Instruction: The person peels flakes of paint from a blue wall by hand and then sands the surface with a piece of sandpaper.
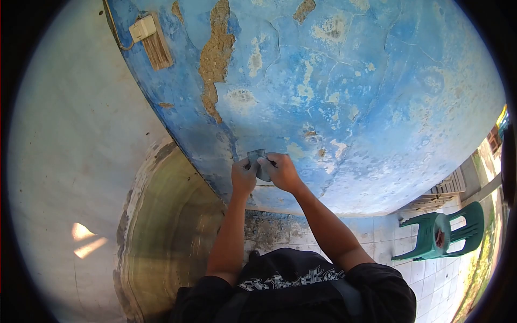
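Both of my hands are raised in front of the blue wall (344,97), gripping one small dark grey sheet that looks like sandpaper (256,155). My left hand (244,175) pinches its left side, fingers closed. On the other side, my right hand (282,171) is shut on it too, with the thumb pressed over its face. The sheet is bent, and its lower part hangs curved between the hands. Paint on the wall is flaking and cracked, and a long strip of bare brown plaster (216,54) runs down above my hands.
A white wall socket (142,28) on a wooden block (157,49) is fixed at upper left. The pale side wall (81,134) meets the blue one at a corner. At right a green plastic chair (425,237) stands on white floor tiles (377,250), near a slatted wooden piece (447,185).
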Demonstrator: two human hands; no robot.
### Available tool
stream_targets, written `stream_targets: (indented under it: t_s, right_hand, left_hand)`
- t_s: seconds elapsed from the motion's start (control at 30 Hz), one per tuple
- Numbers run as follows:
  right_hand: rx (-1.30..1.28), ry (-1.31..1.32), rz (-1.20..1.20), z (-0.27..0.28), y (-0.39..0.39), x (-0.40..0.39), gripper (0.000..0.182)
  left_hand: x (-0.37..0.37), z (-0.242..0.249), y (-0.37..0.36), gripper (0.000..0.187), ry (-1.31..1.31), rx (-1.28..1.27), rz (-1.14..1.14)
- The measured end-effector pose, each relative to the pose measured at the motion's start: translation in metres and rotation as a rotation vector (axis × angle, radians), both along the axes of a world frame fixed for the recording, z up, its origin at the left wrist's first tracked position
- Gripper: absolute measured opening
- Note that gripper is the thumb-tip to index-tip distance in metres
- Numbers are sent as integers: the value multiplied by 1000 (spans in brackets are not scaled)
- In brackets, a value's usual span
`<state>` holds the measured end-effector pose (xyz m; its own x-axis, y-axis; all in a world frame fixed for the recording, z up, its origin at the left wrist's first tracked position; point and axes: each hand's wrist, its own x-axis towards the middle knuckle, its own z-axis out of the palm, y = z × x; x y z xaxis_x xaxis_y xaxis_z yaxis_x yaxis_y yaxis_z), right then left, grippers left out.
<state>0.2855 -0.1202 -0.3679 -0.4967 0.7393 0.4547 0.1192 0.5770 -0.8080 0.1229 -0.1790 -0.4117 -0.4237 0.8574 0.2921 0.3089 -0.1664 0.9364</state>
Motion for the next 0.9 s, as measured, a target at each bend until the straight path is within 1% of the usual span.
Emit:
stream_targets:
  t_s: [0.07,0.1,0.13,0.17,0.2,0.27,0.33,0.37,0.43,0.47,0.5,0.57,0.63,0.67,0.7,0.77,0.8,0.83,0.87,0.9]
  right_hand:
    - [-36,-8,13,1,2,-2,35]
    - [18,-21,-22,2,4,-3,34]
    - [71,-35,-59,3,7,-4,33]
    - [72,-34,-62,3,9,-5,33]
    - [110,-19,-45,5,8,-7,33]
    - [151,-3,-29,6,11,-7,33]
    - [234,-60,-67,0,18,-3,33]
    - [233,-58,-70,-3,20,-1,33]
    - [146,-130,-89,-10,21,1,35]
    - [149,-131,-84,-13,21,-1,35]
    - [104,-115,-99,-15,22,-3,35]
    - [50,-96,-122,-23,24,-5,36]
    - [-153,-12,-135,-29,27,-8,36]
    - [-153,-9,-137,-32,29,-7,36]
    - [-179,-7,-127,-30,29,-4,36]
    - [-203,-6,-116,-36,33,-4,35]
    - [-107,119,-74,-41,36,-8,32]
    - [-10,242,-32,-46,38,-10,29]
    - [-10,240,-31,-51,41,-5,29]
    - [-537,357,-37,-32,36,3,27]
  left_hand:
    - [3,6,0,37,-86,108,0]
    - [1,3,0,37,-86,113,0]
    - [-3,-4,0,33,-35,61,-18]
    - [-5,-11,-1,30,17,7,-38]
    - [-3,-18,1,30,17,6,-40]
    - [1,-30,7,32,-440,198,-45]
    - [-9,-39,7,31,-445,216,-53]
    - [-14,-43,7,31,-455,232,-57]
    - [-8,-32,5,29,-489,194,-62]
    - [-4,-26,5,27,-527,162,-60]
    - [-4,-21,6,27,-524,166,-60]
    - [-2,-15,5,24,-615,79,-45]
    - [2,-6,0,24,-643,51,-62]
    - [3,-3,-1,27,-673,29,-76]
    - [-2,-13,3,27,-671,31,-78]
    - [-19,-47,12,29,-483,67,-124]
    - [-20,-43,9,29,-485,67,-122]
    - [-20,-38,8,28,-433,98,-92]
    - [-19,-34,6,26,-381,129,-63]
    - [-21,-34,7,26,-382,131,-62]
